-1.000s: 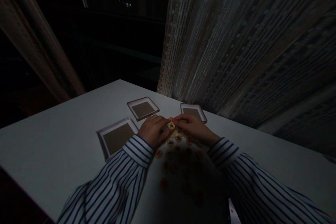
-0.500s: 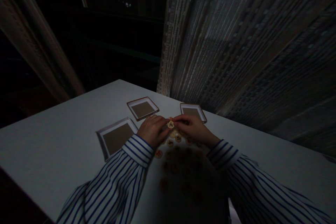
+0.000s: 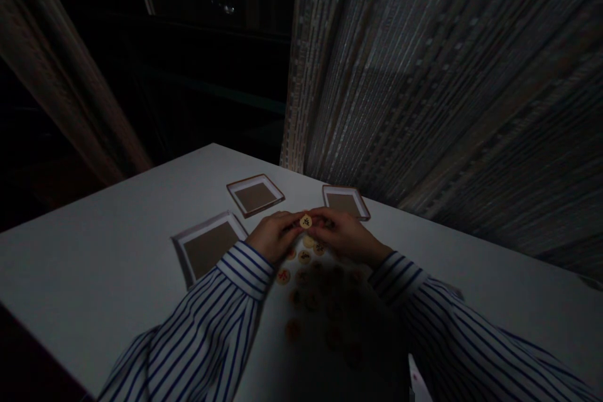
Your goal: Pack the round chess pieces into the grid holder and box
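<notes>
Both hands have risen slightly and drawn away from the person since the earlier frame, taking the disc along. It sits between the left hand and right hand, each grip narrow and pinching its rim, equally near. Being round, it has no long axis. Its marked face points up. Loose discs lie just below on the white counter. Three shallow trays sit beyond them, with a curtain behind.

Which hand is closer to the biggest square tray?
Left. The left hand lies right beside the biggest tray, off its right corner. The right hand is farther away, on the other side of the round piece that both hands' fingers pinch.
</notes>
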`<state>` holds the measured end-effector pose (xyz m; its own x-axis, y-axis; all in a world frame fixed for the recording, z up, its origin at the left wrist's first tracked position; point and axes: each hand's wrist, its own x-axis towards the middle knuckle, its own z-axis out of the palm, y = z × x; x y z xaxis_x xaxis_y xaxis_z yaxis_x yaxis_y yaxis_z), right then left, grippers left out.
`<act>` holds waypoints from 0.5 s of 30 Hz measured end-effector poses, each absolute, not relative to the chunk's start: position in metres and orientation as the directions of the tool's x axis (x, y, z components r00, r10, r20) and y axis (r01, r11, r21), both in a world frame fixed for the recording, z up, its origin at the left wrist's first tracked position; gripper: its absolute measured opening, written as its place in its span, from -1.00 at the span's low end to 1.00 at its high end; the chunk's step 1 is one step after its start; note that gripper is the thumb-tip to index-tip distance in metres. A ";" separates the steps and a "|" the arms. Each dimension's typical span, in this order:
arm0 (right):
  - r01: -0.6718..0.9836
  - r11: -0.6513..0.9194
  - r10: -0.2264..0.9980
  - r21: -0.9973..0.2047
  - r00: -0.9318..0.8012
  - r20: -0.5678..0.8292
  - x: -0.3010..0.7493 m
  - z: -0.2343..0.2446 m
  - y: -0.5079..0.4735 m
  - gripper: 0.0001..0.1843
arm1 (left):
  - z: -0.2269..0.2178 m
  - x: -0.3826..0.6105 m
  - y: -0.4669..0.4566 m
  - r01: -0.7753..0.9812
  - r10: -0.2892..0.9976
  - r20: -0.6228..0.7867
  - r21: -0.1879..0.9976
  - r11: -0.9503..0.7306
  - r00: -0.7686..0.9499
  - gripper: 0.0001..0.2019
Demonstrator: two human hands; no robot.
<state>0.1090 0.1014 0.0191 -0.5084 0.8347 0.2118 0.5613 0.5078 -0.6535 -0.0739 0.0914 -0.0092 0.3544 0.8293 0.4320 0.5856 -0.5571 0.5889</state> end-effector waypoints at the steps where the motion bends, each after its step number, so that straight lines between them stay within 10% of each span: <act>1: 0.569 0.516 0.832 -0.640 -0.512 0.215 0.109 0.019 0.102 -0.67 | -0.010 -0.074 0.091 0.579 0.828 0.429 0.593 -0.559 0.361 -0.68; 15: 0.837 0.520 0.854 -0.172 -0.512 0.091 0.091 0.021 0.108 -0.68 | -0.009 -0.083 0.097 0.858 0.870 0.463 0.364 -0.361 0.169 -0.61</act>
